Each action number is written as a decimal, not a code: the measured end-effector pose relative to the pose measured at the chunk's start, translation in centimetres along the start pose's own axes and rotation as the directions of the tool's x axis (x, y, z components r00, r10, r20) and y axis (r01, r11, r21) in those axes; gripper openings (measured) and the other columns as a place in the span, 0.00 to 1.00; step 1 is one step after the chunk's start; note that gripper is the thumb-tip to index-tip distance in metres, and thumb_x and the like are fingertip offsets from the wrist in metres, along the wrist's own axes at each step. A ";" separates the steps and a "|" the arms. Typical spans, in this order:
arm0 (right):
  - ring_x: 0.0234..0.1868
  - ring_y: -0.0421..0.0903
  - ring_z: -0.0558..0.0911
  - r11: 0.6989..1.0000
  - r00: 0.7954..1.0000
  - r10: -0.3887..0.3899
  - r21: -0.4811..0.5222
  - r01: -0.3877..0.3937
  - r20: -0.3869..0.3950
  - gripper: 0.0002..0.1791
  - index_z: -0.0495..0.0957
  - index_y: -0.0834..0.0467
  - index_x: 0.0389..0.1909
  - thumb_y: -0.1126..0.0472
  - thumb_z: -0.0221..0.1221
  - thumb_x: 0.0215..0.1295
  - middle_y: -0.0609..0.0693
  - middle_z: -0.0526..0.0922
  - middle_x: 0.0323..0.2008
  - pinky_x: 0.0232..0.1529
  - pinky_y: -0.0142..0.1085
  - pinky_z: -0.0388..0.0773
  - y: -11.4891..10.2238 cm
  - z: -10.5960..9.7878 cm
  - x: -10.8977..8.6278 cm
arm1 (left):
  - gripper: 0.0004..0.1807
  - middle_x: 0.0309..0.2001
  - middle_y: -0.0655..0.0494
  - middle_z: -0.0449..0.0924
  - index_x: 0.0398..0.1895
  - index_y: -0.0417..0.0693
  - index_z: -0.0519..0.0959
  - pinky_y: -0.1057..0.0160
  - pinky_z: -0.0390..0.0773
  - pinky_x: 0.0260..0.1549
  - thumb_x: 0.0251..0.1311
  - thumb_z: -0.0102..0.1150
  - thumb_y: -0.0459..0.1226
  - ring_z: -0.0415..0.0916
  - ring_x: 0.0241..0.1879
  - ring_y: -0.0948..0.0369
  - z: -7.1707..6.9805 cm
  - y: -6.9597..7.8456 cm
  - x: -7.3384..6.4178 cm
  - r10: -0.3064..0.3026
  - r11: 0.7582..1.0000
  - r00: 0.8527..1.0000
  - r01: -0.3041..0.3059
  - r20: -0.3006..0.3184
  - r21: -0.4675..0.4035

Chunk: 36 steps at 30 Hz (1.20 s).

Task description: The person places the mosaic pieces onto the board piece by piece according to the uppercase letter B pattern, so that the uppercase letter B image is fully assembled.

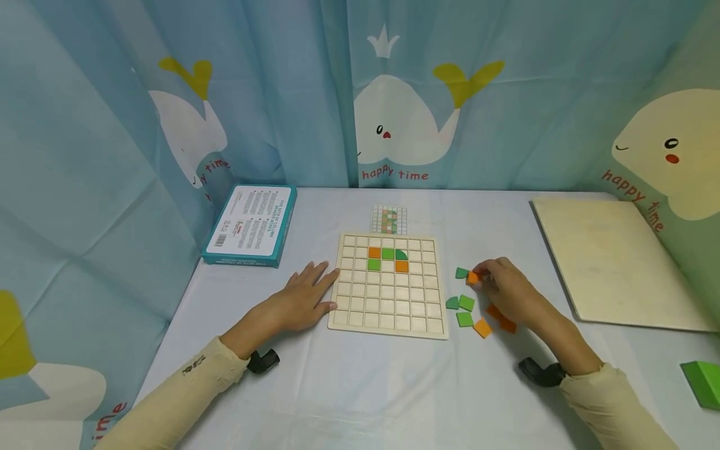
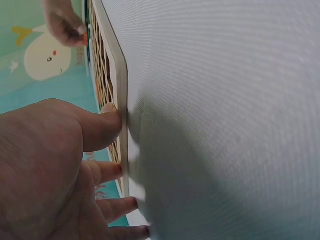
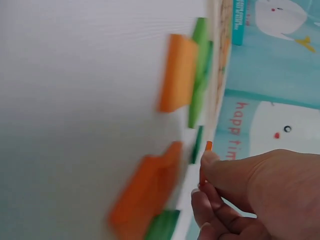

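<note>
A wooden grid board (image 1: 388, 306) lies mid-table, with several orange, light green and dark green tiles set in its upper cells. My left hand (image 1: 304, 299) rests at its left side, fingers spread and straight; the thumb and fingertips touch the board's edge in the left wrist view. To the right of the board, my right hand (image 1: 510, 294) pinches an orange tile (image 3: 202, 172) between thumb and fingers, just over the table. Loose around it lie light green tiles (image 1: 465, 319), dark green rounded tiles (image 1: 452, 303) and orange tiles (image 1: 482, 328), some partly hidden by the hand.
A small pattern card (image 1: 389, 219) lies against the board's far edge. At the back left is a blue-edged box (image 1: 250, 222). A large pale flat panel (image 1: 624, 262) lies on the right, with a green block (image 1: 703, 384) at the right edge. Curtains hang behind.
</note>
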State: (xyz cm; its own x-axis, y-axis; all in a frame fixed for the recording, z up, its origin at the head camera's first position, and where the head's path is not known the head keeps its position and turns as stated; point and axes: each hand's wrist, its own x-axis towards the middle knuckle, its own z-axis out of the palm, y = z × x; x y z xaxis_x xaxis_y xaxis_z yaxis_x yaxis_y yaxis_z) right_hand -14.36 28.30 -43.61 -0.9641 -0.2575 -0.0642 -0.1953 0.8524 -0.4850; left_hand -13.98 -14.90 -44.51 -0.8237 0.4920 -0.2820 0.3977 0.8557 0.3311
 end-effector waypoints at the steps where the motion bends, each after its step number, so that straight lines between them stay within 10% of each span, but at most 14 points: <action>1: 0.52 0.64 0.78 1.000 1.000 -0.018 0.006 0.018 -0.012 0.14 0.75 0.72 0.57 0.73 0.59 0.74 0.69 0.75 0.53 0.56 0.61 0.79 -0.3 -0.1 0.0 | 0.40 0.86 0.41 0.44 0.87 0.53 0.51 0.33 0.50 0.78 0.80 0.49 0.55 0.39 0.84 0.37 0.0 0.0 0.0 0.001 1.000 1.000 -0.001 0.000 0.001; 20: 0.51 0.55 0.80 0.954 0.952 -0.301 0.027 0.300 0.062 0.12 0.80 0.68 0.54 0.69 0.65 0.73 0.60 0.80 0.50 0.53 0.47 0.83 -9.2 3.7 5.1 | 0.40 0.86 0.42 0.43 0.87 0.53 0.50 0.33 0.48 0.78 0.80 0.49 0.55 0.38 0.84 0.38 0.0 0.0 0.0 -0.006 1.000 1.000 0.006 0.002 -0.012; 36: 0.47 0.52 0.81 0.938 0.943 -0.329 -0.097 0.333 0.058 0.08 0.83 0.64 0.46 0.69 0.68 0.69 0.57 0.81 0.45 0.48 0.40 0.83 -14.1 7.0 6.5 | 0.40 0.86 0.41 0.45 0.87 0.51 0.52 0.32 0.49 0.77 0.80 0.51 0.54 0.39 0.84 0.37 -0.1 0.0 0.1 0.011 1.000 1.000 -0.011 -0.003 -0.005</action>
State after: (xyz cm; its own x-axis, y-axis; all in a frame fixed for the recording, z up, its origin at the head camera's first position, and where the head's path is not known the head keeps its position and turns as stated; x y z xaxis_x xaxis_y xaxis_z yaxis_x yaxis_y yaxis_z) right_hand -16.61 11.42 -43.33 -0.8342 -0.5494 0.0481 -0.5217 0.7579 -0.3916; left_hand -14.14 -14.90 -44.43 -0.8205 0.5005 -0.2761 0.4044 0.8496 0.3386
